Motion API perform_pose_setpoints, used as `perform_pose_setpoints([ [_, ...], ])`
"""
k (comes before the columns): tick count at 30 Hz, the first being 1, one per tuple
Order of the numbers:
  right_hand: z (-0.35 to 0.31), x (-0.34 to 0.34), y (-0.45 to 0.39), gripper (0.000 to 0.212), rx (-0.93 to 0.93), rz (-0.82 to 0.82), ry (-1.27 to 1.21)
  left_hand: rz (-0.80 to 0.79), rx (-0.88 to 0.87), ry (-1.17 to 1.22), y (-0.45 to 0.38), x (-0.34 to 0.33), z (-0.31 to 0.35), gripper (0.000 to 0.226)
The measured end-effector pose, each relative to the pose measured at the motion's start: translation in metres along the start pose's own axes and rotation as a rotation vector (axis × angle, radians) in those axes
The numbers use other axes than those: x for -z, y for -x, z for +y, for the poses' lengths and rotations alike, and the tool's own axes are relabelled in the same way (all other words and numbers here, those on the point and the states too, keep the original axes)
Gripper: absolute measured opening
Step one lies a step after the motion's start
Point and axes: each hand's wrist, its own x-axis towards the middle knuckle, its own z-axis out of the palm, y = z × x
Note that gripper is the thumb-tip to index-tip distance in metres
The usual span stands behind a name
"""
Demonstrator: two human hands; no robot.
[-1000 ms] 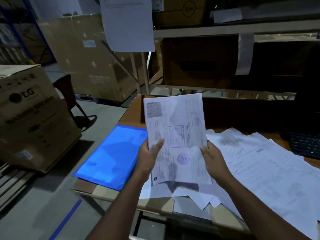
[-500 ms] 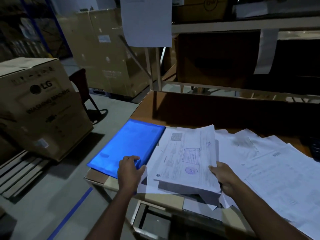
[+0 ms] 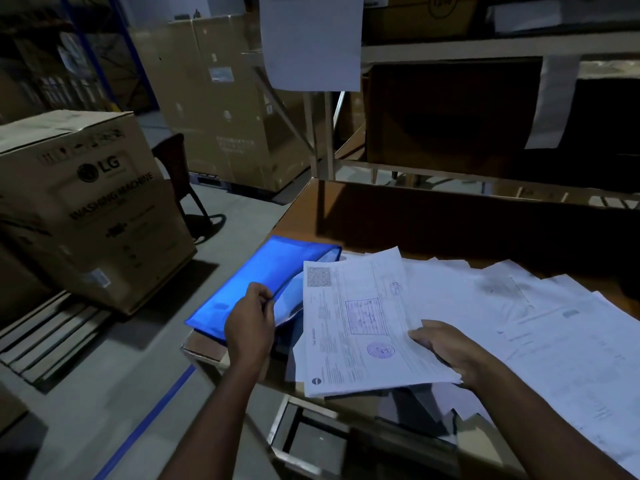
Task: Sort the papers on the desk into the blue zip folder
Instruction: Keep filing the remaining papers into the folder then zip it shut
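The blue zip folder [image 3: 256, 271] lies at the left end of the wooden desk [image 3: 450, 230]. My left hand [image 3: 251, 318] pinches the upper flap at its long right edge and lifts it, so the mouth gapes. My right hand [image 3: 446, 351] grips a stack of printed papers [image 3: 360, 327] by its lower right corner; the stack hangs nearly flat just right of the folder's mouth, its top sheet bearing a QR code and a round stamp. More loose papers [image 3: 554, 323] are spread over the desk to the right.
A large LG washing-machine carton [image 3: 86, 209] stands on the floor to the left, with more cartons [image 3: 221, 109] behind it. A dark chair [image 3: 180, 174] sits between them. Shelving [image 3: 485, 43] with a hanging sheet [image 3: 311, 39] rises behind the desk.
The paper stack came down from upright to nearly flat beside the folder. My left hand let go of the stack, took the folder's edge and lifted the flap.
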Motion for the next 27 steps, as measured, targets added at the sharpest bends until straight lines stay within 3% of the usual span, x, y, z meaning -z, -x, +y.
perform_pose_setpoints([
  [6, -0.012, -0.008, -0.013, 0.015, -0.102, 0.025, 0.154, -0.005, -0.006, 0.026, -0.002, 0.006, -0.007, 0.021],
  [12, -0.007, 0.004, -0.008, 0.028, -0.091, -0.054, 0.033, -0.039, -0.025, 0.070, -0.005, 0.011, -0.013, 0.033],
  [15, -0.012, -0.006, -0.011, 0.018, -0.056, -0.042, 0.003, -0.053, -0.101, 0.065, -0.002, 0.010, -0.013, 0.031],
  [17, -0.016, -0.018, -0.017, 0.010, -0.036, -0.009, -0.048, -0.089, -0.136, 0.075, 0.002, 0.008, -0.013, 0.038],
  [20, -0.019, -0.037, -0.025, 0.020, 0.010, 0.062, -0.245, -0.211, -0.147, 0.154, 0.007, 0.008, -0.012, 0.053],
  [27, -0.009, -0.062, -0.041, 0.031, 0.109, 0.302, -0.401, -0.409, -0.227, 0.203, 0.018, 0.016, -0.011, 0.058],
])
